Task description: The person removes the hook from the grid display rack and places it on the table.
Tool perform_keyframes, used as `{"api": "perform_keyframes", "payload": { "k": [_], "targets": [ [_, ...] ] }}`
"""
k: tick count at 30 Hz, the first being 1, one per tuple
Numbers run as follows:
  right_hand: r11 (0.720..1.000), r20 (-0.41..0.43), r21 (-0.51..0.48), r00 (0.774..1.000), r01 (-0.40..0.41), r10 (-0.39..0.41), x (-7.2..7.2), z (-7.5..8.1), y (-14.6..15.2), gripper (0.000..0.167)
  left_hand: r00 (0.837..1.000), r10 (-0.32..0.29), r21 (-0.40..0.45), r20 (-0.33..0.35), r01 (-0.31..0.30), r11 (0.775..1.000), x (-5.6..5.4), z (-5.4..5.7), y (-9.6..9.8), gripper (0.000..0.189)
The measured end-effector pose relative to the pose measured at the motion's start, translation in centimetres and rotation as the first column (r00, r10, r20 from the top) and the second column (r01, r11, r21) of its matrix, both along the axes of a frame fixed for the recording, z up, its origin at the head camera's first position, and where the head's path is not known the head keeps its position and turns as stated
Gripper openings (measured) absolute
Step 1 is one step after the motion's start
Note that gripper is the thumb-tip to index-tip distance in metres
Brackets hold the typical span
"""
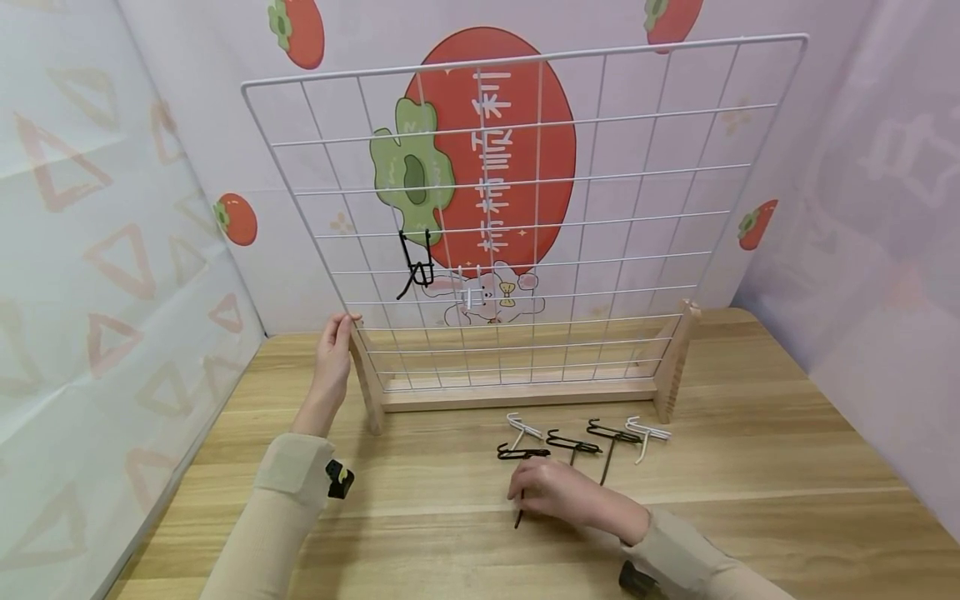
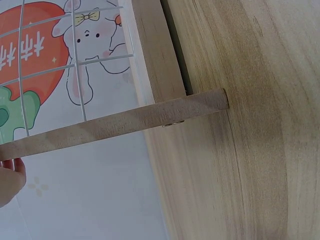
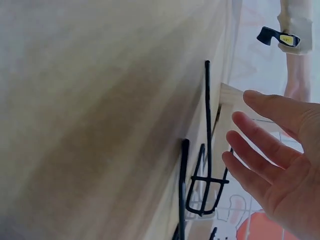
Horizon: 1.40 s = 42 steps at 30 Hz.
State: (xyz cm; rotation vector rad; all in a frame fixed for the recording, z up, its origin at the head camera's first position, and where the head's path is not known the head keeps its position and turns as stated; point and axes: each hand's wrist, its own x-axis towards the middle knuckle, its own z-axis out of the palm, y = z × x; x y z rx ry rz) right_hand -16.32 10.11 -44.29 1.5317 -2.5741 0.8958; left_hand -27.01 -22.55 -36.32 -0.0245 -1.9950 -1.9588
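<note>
Okay, starting far left: your left hand [image 1: 332, 354] has its fingers pinched around the top of the left wooden upright [image 1: 367, 385], which props up the white wire grid [image 1: 525, 59]. Next along, a hanging black hook [image 1: 422, 273] and a smaller hanging white hook [image 1: 471, 297] are both on the grid. Then down on the table [image 1: 420, 533] in front there's the leftmost black hook [image 1: 522, 454], lying flat, with your right hand [image 1: 555, 490] right over its stem. Those fingers are apart, thumb well off the others, slightly bent, and not gripping anything; can't tell if they're touching the stem. Behind that lies a white hook [image 1: 528, 429], then two more black hooks [image 1: 613, 433], then another white one, all short of the right wooden upright [image 1: 677, 362].
</note>
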Motion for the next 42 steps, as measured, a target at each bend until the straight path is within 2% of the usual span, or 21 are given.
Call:
{"api": "perform_keyframes", "payload": {
  "k": [6,13,18,25,36,42],
  "targets": [
    [1.000,0.008,-0.006,1.000,0.027,-0.027,-0.2,0.9,0.3,0.011,1.000,-0.003,-0.002,0.001,0.003,1.000,0.0,0.0,-0.1,0.015],
    [0.998,0.063,-0.004,0.996,0.061,-0.060,-0.5,2.0,0.1,0.011,1.000,-0.010,-0.004,-0.008,0.010,1.000,0.0,-0.1,-0.2,0.015],
    [0.998,0.037,-0.034,0.998,0.057,-0.055,-0.8,2.7,0.1,0.011,1.000,-0.004,-0.003,-0.005,0.004,1.000,0.0,-0.1,-0.1,0.014],
    [0.994,0.057,-0.095,0.997,0.050,-0.045,-1.3,3.5,0.0,0.011,1.000,0.004,0.005,-0.016,-0.004,1.000,0.0,-0.1,0.0,0.013],
    [0.983,0.032,-0.160,0.996,0.085,-0.081,-1.9,5.1,-0.3,0.013,1.000,0.001,-0.004,-0.016,-0.001,1.000,0.0,0.0,0.0,0.017],
    [0.973,-0.029,-0.226,0.998,0.047,-0.055,-2.3,6.2,-0.6,0.013,1.000,0.006,-0.003,-0.010,-0.006,1.000,0.0,0.0,0.1,0.014]
  ]
}}
